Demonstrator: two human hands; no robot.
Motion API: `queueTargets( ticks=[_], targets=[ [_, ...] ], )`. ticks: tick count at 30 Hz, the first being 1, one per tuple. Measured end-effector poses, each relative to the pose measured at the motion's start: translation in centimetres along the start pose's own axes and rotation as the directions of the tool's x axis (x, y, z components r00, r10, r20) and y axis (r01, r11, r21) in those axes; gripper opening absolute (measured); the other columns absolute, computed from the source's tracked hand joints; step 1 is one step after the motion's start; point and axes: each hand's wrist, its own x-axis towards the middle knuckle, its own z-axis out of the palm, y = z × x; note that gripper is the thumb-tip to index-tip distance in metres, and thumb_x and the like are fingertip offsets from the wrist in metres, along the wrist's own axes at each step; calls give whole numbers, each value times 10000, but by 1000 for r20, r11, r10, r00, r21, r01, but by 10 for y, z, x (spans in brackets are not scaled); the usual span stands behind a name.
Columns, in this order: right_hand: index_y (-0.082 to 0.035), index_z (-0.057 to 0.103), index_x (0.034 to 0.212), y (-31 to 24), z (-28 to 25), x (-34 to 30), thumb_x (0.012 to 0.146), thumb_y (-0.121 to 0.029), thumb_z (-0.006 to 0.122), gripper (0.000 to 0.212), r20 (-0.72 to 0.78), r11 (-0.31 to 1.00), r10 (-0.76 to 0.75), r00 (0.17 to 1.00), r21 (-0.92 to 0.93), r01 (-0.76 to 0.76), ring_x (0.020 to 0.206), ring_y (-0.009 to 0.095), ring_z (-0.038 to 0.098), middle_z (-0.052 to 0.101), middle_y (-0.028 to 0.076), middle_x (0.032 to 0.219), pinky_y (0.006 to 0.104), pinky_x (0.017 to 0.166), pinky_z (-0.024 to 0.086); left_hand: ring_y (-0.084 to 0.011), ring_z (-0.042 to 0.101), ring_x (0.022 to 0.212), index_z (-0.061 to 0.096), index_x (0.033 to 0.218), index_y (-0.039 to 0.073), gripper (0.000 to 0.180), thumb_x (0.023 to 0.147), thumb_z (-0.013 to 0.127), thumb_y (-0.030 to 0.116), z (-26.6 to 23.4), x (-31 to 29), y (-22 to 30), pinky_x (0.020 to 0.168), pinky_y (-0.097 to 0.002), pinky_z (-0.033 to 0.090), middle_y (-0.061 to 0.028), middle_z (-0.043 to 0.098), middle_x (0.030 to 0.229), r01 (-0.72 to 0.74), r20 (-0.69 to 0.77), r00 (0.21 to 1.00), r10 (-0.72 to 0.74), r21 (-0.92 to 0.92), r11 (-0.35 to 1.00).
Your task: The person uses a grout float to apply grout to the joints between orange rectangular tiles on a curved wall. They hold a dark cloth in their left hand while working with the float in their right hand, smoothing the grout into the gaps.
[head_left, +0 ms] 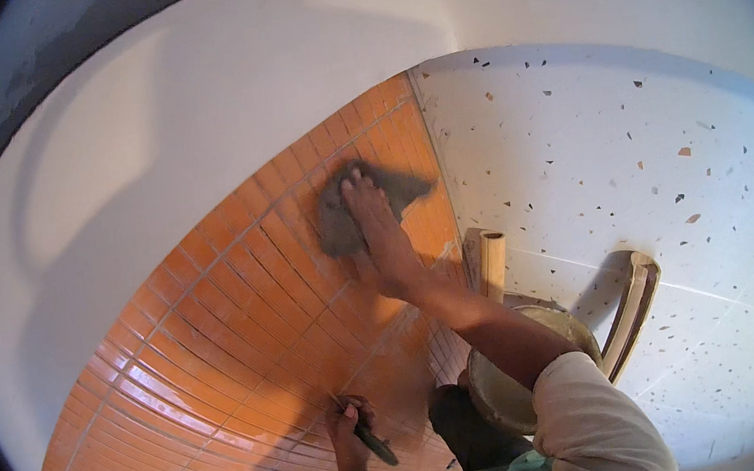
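My right hand (377,221) reaches up and presses a damp-looking grey cloth (338,226) against the orange tiles (259,280). Its fingers are bunched over the cloth, and one loose corner sticks out to the right. Lower down, my left hand (348,420) is closed around a slim hand tool (378,447) with a dark handle. A thin tip pokes out above the fist; what kind of tool it is cannot be made out. Narrow joints run between the tiles, and a hazy film covers part of them near my left hand.
A round bucket (581,323) with a smeared rim stands under my right forearm. Beside it a tan tube (492,263) and a curved tan strip (633,311) lean by the speckled white surface (577,161). A plain white wall (276,49) borders the tiles above.
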Motion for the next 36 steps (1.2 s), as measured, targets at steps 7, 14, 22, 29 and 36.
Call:
queueTargets(
  ticks=[7, 14, 22, 29, 36],
  targets=[
    [49, 336, 1410, 77, -48, 97, 882, -5, 439, 541, -236, 947, 273, 933, 234, -218, 1345, 401, 363, 367, 253, 1454, 436, 1119, 298, -154, 542, 612, 538, 919, 70, 211, 865, 620, 256, 0, -11, 3, 497, -252, 421, -67, 570, 810, 19, 73, 997, -19, 2, 1000],
    [53, 304, 1402, 43, -26, 45, 776, 52, 450, 642, -115, 991, 48, 992, 132, -33, 1381, 413, 295, 324, 273, 1472, 446, 1134, 256, -167, 568, 552, 524, 910, 92, 323, 821, 694, 352, -11, -12, -4, 425, -264, 454, -75, 582, 772, -13, -12, 1000, 13, 1, 1000],
    [23, 361, 1373, 13, -31, 113, 756, 63, 487, 631, -201, 958, 190, 961, 253, -137, 1255, 420, 430, 488, 243, 1325, 460, 1077, 324, -139, 542, 607, 536, 918, 71, 198, 859, 620, 240, -6, -10, -2, 492, -249, 438, -64, 564, 787, 29, -13, 999, -29, -26, 999],
    [26, 435, 1325, 64, -60, 119, 760, 55, 433, 566, -123, 926, 219, 968, 340, -166, 1221, 424, 481, 528, 301, 1257, 432, 1030, 379, -138, 545, 588, 538, 914, 86, 247, 851, 639, 302, -8, -14, -5, 480, -248, 439, -43, 563, 774, 39, 17, 999, -40, 22, 999],
    [4, 455, 1294, 17, -39, 109, 740, 24, 515, 558, -265, 974, -162, 950, 109, 197, 1140, 464, 528, 571, 306, 1184, 464, 987, 436, -160, 556, 544, 531, 899, 89, 310, 844, 682, 354, -7, -23, -5, 427, -269, 429, -50, 554, 748, 46, -4, 999, -46, -20, 999]
  ],
)
